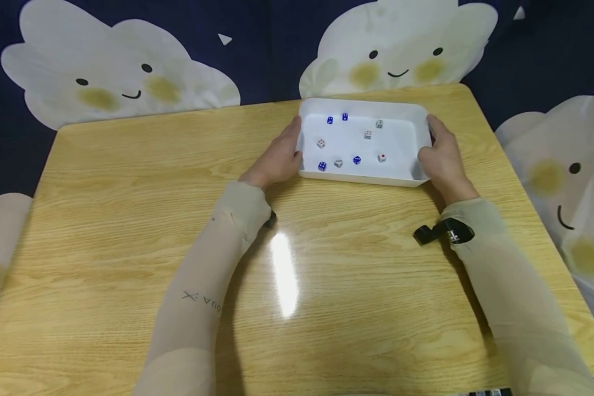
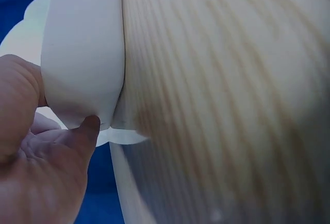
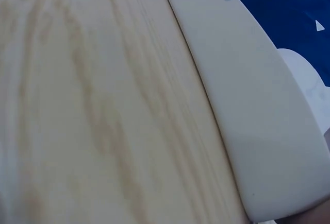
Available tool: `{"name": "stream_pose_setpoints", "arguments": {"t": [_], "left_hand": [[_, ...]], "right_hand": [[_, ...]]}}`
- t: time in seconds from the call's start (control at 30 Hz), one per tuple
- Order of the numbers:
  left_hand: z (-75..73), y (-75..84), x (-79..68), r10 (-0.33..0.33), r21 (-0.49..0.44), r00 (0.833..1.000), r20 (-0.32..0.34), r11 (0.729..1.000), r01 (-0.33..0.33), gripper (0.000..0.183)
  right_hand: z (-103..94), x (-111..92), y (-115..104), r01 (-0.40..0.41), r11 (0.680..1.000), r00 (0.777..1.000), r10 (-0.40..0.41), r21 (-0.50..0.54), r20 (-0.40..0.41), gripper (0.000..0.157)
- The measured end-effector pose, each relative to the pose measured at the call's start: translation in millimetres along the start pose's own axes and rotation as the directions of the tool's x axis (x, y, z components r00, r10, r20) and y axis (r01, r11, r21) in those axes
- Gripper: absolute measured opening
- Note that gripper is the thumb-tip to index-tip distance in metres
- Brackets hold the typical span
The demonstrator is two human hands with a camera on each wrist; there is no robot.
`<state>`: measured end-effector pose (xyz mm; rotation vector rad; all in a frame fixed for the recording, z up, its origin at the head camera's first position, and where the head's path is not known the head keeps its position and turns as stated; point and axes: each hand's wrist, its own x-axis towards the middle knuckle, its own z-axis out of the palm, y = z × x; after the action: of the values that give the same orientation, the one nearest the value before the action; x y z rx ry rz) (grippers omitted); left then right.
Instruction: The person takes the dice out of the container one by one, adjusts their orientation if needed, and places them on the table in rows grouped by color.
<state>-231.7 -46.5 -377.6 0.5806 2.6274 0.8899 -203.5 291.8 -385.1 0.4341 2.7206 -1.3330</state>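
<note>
A shallow white rectangular tray point(image 1: 346, 179) sits toward the far right part of the table, its long side facing me. Inside lie several small dice, some blue, such as the blue die point(image 1: 357, 160), and some white, such as the white die point(image 1: 368, 135). My left hand point(image 1: 279, 158) grips the tray's left end; in the left wrist view its fingers point(image 2: 90, 128) reach the lower edge of the tray wall point(image 2: 85, 54). At the opposite end my right hand point(image 1: 443, 159) holds the wall, thumb at the rim. The right wrist view shows mostly the tray's side point(image 3: 258, 95).
The wooden table point(image 1: 128, 220) has its far edge just behind the tray and its right edge beyond my right arm. A dark cloth with cloud faces point(image 1: 267, 49) hangs behind. A black wrist strap point(image 1: 443, 231) sits at my right sleeve.
</note>
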Motion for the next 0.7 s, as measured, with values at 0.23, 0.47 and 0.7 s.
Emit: {"name": "stream_pose_setpoints", "arguments": {"t": [0.23, 0.47, 0.7], "left_hand": [[-4.2, -2.5, -7.6, -0.057, 0.020, 0.998, 0.019, 0.998, 0.057, 0.070], [-1.6, -13.9, -16.0, -0.086, -0.028, 0.996, -0.030, 0.996, 0.085, 0.068], [-3.9, -20.4, -27.4, -0.099, -0.034, 0.994, -0.049, 0.995, 0.097, 0.070]], "right_hand": [[10.0, 7, -5, 0.035, 0.999, 0.999, -0.035, -0.002, 0.008, 0.088], [18.4, 13, -13, 0.053, 0.998, 0.998, -0.052, -0.028, 0.031, 0.089], [26.5, 18, -22, 0.099, 0.994, 0.994, -0.096, -0.043, 0.056, 0.089]]}}
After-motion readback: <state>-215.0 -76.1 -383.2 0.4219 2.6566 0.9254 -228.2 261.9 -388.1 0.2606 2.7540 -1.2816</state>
